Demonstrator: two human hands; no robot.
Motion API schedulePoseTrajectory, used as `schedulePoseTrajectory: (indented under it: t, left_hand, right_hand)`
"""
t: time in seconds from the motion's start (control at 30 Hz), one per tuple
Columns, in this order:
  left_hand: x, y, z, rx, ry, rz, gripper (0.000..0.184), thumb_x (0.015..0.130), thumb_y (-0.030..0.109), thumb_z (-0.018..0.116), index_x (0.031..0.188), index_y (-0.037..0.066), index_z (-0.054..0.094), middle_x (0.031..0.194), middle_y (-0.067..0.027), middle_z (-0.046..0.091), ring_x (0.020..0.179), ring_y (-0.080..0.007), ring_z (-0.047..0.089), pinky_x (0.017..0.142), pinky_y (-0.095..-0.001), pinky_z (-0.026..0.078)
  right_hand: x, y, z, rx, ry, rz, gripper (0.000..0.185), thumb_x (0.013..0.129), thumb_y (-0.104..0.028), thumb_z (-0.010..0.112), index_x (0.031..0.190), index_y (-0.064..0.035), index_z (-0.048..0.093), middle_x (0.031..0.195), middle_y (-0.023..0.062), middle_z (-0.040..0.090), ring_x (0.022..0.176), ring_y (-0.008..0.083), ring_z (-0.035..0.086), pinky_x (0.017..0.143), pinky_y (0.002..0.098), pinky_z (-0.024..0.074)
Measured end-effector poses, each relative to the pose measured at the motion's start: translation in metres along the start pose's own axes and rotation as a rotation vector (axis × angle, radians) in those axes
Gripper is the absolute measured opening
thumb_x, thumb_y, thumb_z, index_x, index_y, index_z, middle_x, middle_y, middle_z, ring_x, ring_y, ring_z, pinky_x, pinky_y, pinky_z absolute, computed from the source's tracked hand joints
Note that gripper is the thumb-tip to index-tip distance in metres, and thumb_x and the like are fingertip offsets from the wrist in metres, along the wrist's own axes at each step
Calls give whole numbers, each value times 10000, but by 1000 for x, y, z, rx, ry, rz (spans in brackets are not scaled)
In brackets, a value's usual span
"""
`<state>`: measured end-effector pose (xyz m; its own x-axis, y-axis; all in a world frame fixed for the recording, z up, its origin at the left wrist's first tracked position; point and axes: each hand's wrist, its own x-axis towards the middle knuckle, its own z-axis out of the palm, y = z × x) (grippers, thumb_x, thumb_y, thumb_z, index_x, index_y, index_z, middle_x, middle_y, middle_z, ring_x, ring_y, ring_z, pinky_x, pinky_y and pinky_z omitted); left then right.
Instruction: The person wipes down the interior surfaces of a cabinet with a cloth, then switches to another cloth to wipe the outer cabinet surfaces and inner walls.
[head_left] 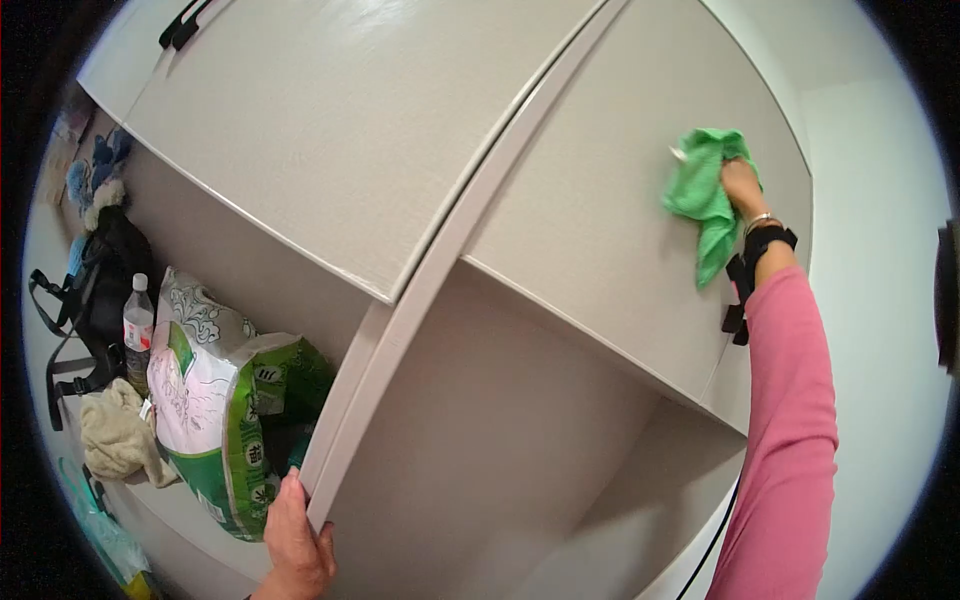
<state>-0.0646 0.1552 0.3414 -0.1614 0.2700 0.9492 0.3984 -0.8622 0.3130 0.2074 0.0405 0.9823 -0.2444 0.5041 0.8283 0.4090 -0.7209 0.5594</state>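
Observation:
My right hand is closed on a bunched green cloth, held against the upper right cabinet door. Part of the cloth hangs below the fingers, and its left edge is slightly blurred. Low in the view, my left hand grips the front edge of the upright cabinet panel, with the thumb on one side and fingers on the other. Just beside that hand, a green and white plastic bag stands in the left compartment.
The left compartment also holds a patterned cushion, a plastic bottle, a black strapped bag and a beige cloth item. Another large door covers the upper left. A white wall borders the right side.

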Motion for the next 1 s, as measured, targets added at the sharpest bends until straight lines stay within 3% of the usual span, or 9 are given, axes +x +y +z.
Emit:
schedulePoseTrajectory:
  t: [0.13, 0.33, 0.4, 0.43, 0.47, 0.57, 0.6, 0.83, 1.0]
  left_hand:
    - [9, -6, -2, -75, -11, -7, 737, 622, 14, 591, 1290, -104, 304, 1246, -340, 403, 1092, -477, 456, 941, -493, 355]
    - [15, 6, -14, -183, -123, -271, 891, 588, -38, 583, 1367, -79, 152, 1387, -300, 240, 1284, -428, 270, 1060, -446, 206]
    - [25, 11, -24, -28, 3, -100, 542, 844, 84, 539, 1316, -51, 309, 1279, -232, 445, 1091, -254, 502, 903, -401, 409]
    - [25, 11, -26, -25, -5, -106, 542, 844, 84, 539, 1316, -51, 309, 1279, -232, 445, 1091, -254, 502, 903, -401, 409]
    - [25, 12, -28, -38, -67, -114, 584, 829, 95, 554, 1323, -59, 285, 1295, -237, 426, 1145, -282, 464, 936, -406, 379]
    - [18, 5, -21, -114, -135, -153, 684, 730, 46, 556, 1327, -91, 251, 1317, -279, 370, 1187, -391, 407, 981, -442, 328]
    - [16, 3, -15, -185, -139, -184, 746, 647, -16, 542, 1324, -116, 243, 1324, -317, 333, 1175, -472, 388, 993, -473, 306]
    - [13, 5, -13, -409, -144, -271, 733, 636, -73, 506, 1321, -121, 249, 1324, -301, 349, 1216, -430, 379, 1021, -393, 292]
    - [11, 7, -9, -314, -157, -264, 728, 690, -82, 485, 1363, -79, 207, 1363, -268, 324, 1262, -368, 351, 1038, -359, 265]
  right_hand:
    - [34, -18, -14, 1338, 37, 305, 452, 866, -371, 479, 1122, -8, 560, 1068, 60, 588, 940, 164, 542, 802, 310, 440]
    - [83, -94, -78, 884, 314, -4, 446, 918, -313, 326, 1155, 7, 527, 1187, 181, 538, 1100, 289, 502, 928, 371, 376]
    - [86, -137, -113, 376, 366, -168, 462, 927, -301, 269, 1167, 14, 508, 1208, 213, 517, 1138, 306, 490, 948, 391, 369]
    - [63, -167, -132, 149, 319, -224, 451, 924, -316, 314, 1186, 2, 498, 1185, 229, 521, 1133, 351, 480, 953, 420, 359]
    - [15, -205, -157, 757, 253, 40, 496, 887, -369, 429, 1253, -35, 441, 1247, 229, 461, 1152, 364, 443, 1003, 440, 318]
    - [10, -202, -121, -190, 570, -474, 446, 923, -326, 355, 1213, -8, 472, 1189, 241, 493, 1141, 400, 433, 968, 459, 331]
    - [1, -209, -102, 169, 830, -582, 453, 909, -337, 399, 1228, -20, 453, 1211, 253, 438, 1133, 429, 387, 988, 493, 288]
    - [-141, -204, -49, 375, 510, -194, 585, 849, -348, 472, 1278, 37, 378, 1328, 309, 293, 1271, 492, 195, 1077, 522, 141]
    - [-142, -110, 25, 267, 325, 16, 425, 846, -287, 502, 1206, -60, 479, 1190, 261, 440, 1102, 449, 399, 937, 564, 278]
